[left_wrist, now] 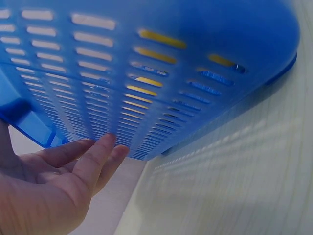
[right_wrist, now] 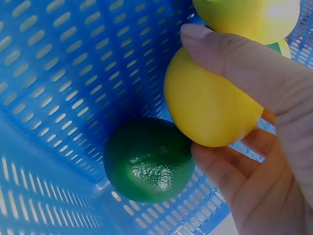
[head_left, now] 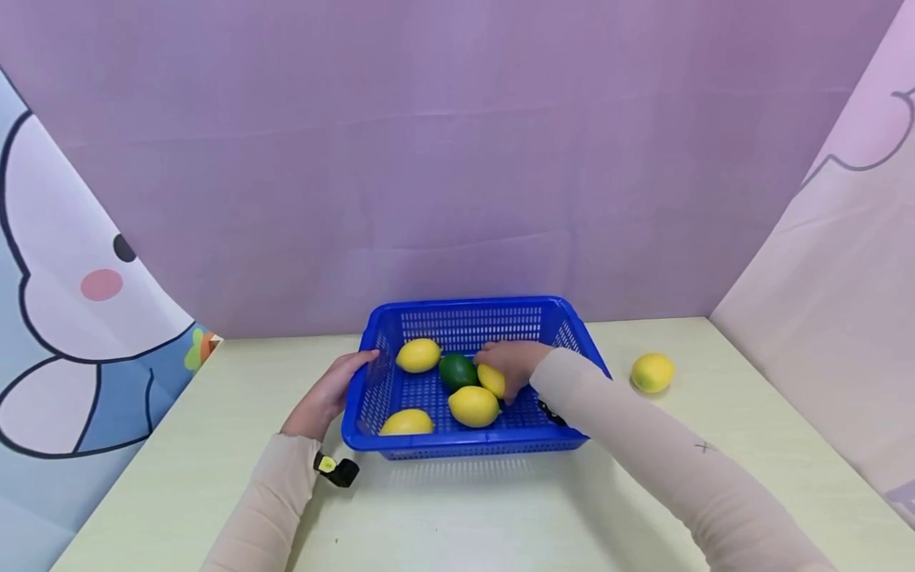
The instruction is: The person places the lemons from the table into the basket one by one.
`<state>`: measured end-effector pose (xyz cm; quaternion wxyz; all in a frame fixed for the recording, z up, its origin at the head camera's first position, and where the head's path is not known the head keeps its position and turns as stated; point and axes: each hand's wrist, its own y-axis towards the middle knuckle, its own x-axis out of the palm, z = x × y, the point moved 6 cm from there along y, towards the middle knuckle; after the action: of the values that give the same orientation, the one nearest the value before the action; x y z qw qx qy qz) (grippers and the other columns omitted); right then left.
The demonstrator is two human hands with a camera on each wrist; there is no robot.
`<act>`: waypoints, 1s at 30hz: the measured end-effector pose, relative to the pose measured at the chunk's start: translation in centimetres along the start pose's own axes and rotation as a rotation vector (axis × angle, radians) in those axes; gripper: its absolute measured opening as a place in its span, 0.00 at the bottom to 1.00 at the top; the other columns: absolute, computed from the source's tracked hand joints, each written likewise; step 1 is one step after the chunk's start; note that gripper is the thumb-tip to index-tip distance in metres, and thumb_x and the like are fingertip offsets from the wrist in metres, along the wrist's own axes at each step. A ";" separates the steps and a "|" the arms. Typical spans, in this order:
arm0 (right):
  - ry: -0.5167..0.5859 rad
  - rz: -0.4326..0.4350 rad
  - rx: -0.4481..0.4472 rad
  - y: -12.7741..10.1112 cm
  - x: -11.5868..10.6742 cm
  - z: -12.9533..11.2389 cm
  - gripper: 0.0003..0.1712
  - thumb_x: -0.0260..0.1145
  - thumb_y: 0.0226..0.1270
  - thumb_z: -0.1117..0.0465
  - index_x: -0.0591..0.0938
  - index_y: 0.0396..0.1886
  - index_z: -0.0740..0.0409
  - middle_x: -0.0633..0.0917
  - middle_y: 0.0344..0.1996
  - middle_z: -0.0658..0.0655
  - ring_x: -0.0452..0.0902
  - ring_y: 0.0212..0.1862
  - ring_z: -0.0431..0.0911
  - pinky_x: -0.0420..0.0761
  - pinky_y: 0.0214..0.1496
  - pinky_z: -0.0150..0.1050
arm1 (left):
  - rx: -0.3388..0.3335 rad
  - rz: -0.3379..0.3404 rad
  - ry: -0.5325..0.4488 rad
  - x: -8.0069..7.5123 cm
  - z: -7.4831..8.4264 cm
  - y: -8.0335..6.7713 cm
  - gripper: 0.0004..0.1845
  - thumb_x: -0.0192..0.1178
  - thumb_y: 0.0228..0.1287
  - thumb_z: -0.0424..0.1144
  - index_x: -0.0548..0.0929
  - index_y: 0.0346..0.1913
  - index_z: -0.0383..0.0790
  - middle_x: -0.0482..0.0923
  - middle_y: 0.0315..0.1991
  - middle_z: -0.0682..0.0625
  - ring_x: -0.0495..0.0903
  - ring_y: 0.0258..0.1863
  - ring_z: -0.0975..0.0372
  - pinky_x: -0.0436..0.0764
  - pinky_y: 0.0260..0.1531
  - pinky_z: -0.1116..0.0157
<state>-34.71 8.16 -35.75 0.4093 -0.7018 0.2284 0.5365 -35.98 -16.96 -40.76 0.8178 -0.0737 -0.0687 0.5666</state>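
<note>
Pale sleeves cover both my forearms over the cream counter [head_left: 457,516], and a small black tag with a yellow spot [head_left: 336,469] lies by my left wrist at about 7 o'clock from the blue plastic basket [head_left: 400,445]. My left hand [head_left: 325,395] lies against the basket's left wall at 9 o'clock; its fingers [left_wrist: 100,154] are straight and close together, tips touching the slotted blue plastic, gripping nothing.

Inside the basket, the nearest fruit are a lemon [head_left: 407,422] in the near left corner at 7 o'clock and a bigger lemon [head_left: 474,405] near the middle of the front edge. Just behind that one my right hand [head_left: 511,365] reaches in from 3 o'clock. Its fingers [right_wrist: 230,63] and thumb curl round a yellow lemon [right_wrist: 210,105], pinching it just over the basket floor; I cannot tell whether it touches the floor. A dark green lime [right_wrist: 149,159] sits right beside the held lemon at its 9 o'clock, touching it or nearly so. Farther back, at 11 o'clock, another lemon [head_left: 418,355] lies near the far left wall.

Outside the basket, well apart at 3 o'clock, one more lemon [head_left: 652,372] sits alone on the counter. Beyond it all hangs a purple backdrop [head_left: 457,159], with cartoon-printed cloth [head_left: 79,302] at the left side.
</note>
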 end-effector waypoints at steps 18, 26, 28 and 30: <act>0.003 -0.052 0.038 0.7 1.2 0.7 0.44 0.77 0.47 0.59 0.68 0.66 0.47 0.72 0.62 0.51 0.69 0.60 0.47 0.67 0.65 0.47 | -0.006 0.018 0.012 -0.1 0.1 -0.3 0.34 0.45 0.72 0.52 0.57 0.69 0.29 0.76 0.54 0.36 0.83 0.42 0.55 0.83 0.42 0.59; 0.081 -0.017 0.012 0.1 0.2 1.2 0.42 0.76 0.50 0.58 0.68 0.66 0.51 0.69 0.65 0.54 0.65 0.64 0.50 0.64 0.67 0.48 | -0.017 0.015 0.015 -0.3 0.2 -0.5 0.35 0.45 0.72 0.53 0.55 0.70 0.30 0.76 0.54 0.37 0.83 0.42 0.56 0.82 0.43 0.59; 0.126 -0.015 0.015 -0.2 -0.1 1.3 0.42 0.75 0.51 0.58 0.67 0.67 0.52 0.68 0.66 0.55 0.63 0.66 0.51 0.62 0.68 0.48 | -0.018 0.016 0.013 -0.3 0.2 -0.6 0.35 0.45 0.72 0.53 0.55 0.70 0.30 0.77 0.53 0.38 0.83 0.42 0.56 0.82 0.42 0.59; 0.159 -0.008 0.026 -0.5 -0.5 1.6 0.42 0.74 0.53 0.58 0.67 0.68 0.53 0.67 0.67 0.55 0.61 0.67 0.51 0.61 0.69 0.48 | -0.016 0.014 0.009 -0.2 0.2 -0.6 0.35 0.46 0.71 0.53 0.55 0.70 0.30 0.78 0.52 0.39 0.83 0.42 0.56 0.83 0.42 0.59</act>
<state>-35.40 9.69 -35.30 0.4011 -0.7376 0.2644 0.4744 -35.57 -17.39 -40.45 0.8136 -0.0834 -0.0692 0.5713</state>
